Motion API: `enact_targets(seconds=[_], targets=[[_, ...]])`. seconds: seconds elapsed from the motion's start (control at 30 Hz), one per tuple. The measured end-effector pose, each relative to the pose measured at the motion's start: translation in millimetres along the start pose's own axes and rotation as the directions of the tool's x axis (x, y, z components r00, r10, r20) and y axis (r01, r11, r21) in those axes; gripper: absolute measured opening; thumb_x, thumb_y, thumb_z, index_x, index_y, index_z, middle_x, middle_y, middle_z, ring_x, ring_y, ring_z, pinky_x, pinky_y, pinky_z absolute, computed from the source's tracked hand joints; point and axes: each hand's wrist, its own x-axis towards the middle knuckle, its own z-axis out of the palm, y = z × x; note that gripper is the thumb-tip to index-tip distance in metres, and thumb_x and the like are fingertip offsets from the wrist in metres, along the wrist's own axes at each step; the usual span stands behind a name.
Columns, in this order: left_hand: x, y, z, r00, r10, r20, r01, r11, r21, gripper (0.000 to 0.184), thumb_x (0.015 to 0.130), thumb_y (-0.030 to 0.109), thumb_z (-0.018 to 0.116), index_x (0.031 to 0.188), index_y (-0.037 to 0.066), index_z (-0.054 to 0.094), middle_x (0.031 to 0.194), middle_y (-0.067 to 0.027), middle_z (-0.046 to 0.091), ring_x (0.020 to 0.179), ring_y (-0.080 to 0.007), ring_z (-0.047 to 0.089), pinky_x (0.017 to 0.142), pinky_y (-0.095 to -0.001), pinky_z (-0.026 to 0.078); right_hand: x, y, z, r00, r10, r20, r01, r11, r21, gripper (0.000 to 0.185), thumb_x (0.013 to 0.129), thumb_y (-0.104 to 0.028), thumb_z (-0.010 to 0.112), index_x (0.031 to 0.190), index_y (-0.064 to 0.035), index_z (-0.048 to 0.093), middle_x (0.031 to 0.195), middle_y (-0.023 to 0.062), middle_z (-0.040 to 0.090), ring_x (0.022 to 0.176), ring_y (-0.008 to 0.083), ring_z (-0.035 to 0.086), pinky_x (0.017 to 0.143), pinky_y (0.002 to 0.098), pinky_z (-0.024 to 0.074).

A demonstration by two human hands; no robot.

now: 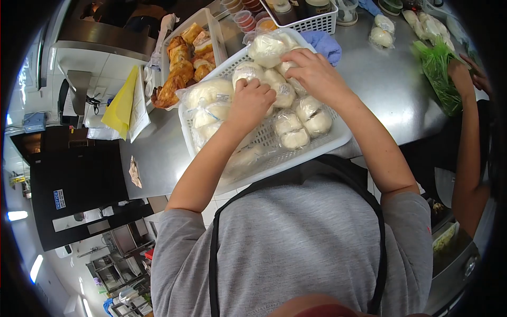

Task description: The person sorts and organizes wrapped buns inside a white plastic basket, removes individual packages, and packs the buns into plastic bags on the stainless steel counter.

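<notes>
The left hand [251, 102] and right hand [315, 71] curl over wrapped white buns [281, 93] at twelve o'clock in the white basket [338, 140]; I cannot tell if either grips. The buns look soft but slippery: best cupped underneath. Mind the rim [264, 171]; steel counter [377, 87] spreads at two o'clock.

In a white plastic basket [292, 159] on the metal table [377, 87], there lie many clear bags with round white pieces [292, 128], and the left hand [254, 100] and right hand [311, 71] both rest upon them with bent fingers. Beside the basket stand a container [217, 30] with browned food [180, 74] and a blue cloth [325, 46]. At right, another person's hand [460, 77] touches a green leafy bunch [438, 76].
</notes>
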Motion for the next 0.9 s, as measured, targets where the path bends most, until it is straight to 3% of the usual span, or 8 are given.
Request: enact_targets(seconds=[0.33,0.73,0.9], targets=[[-18,-2,-5,0.992,-0.007,0.130,0.016,0.998,-0.068,0.010,0.082,0.022,0.061,0.078,0.013,0.059,0.080,0.0002,0.057,0.084,-0.0188,0.051,0.083,-0.0421,0.035,2,-4,-4,0.997,0.070,0.015,-0.070,0.997,0.027,0.011,0.075,-0.008,0.059,0.083,-0.0086,0.067,0.121,-0.0009,0.055,0.123,0.0211,0.042,0.095,0.0375,0.0365],[-24,-2,-7,0.986,-0.037,0.165,0.050,0.996,-0.076,0.010,0.081,0.023,0.062,0.080,0.014,0.058,0.081,0.0013,0.057,0.086,-0.0185,0.051,0.084,-0.0424,0.034,4,-3,-7,0.994,0.110,0.020,-0.111,0.988,0.108,0.016,0.072,-0.004,0.059,0.084,-0.0078,0.067,0.121,0.0001,0.055,0.123,0.0240,0.042,0.095,0.0381,0.0379],[-23,0,-8,0.984,-0.048,0.170,0.063,0.995,-0.080,0.006,0.080,0.020,0.060,0.079,0.014,0.059,0.078,0.0018,0.056,0.085,-0.0175,0.051,0.086,-0.0411,0.034,5,-4,-9,0.990,0.130,0.054,-0.135,0.985,0.104,0.016,0.075,-0.009,0.057,0.086,-0.0056,0.069,0.122,0.0008,0.056,0.122,0.0207,0.042,0.097,0.0371,0.0377]])
